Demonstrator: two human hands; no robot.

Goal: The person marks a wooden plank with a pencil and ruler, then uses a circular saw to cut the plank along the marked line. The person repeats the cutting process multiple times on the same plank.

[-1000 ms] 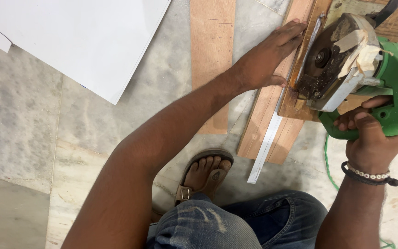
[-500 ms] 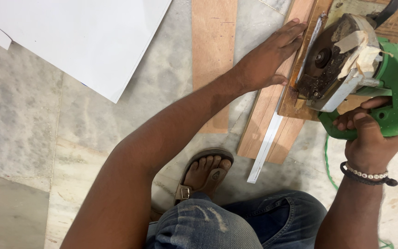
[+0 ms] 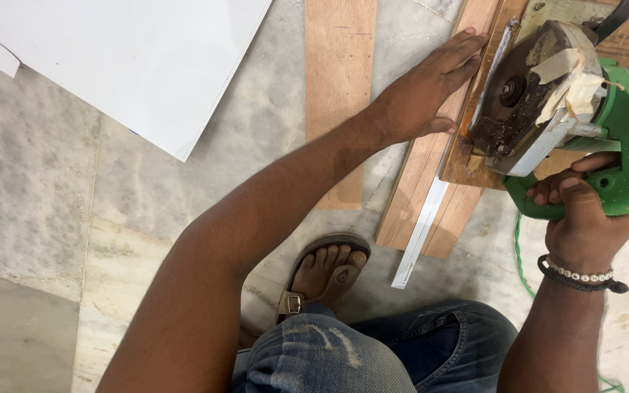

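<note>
My right hand (image 3: 584,218) grips the handle of a green circular saw (image 3: 620,138) at the upper right. The saw's round blade guard (image 3: 522,94), patched with tape, rests on a wooden board (image 3: 431,189) that lies on the marble floor. My left hand (image 3: 427,91) lies flat on that board just left of the saw, fingers stretched forward and pressing down. A thin white strip (image 3: 420,233) runs along the board and sticks out past its near end.
A second wooden plank (image 3: 340,87) lies to the left of the board. A large white sheet (image 3: 125,58) covers the upper left floor. My sandalled foot (image 3: 325,276) and jeans-clad knee (image 3: 329,356) are below. A green cord (image 3: 522,262) trails at right.
</note>
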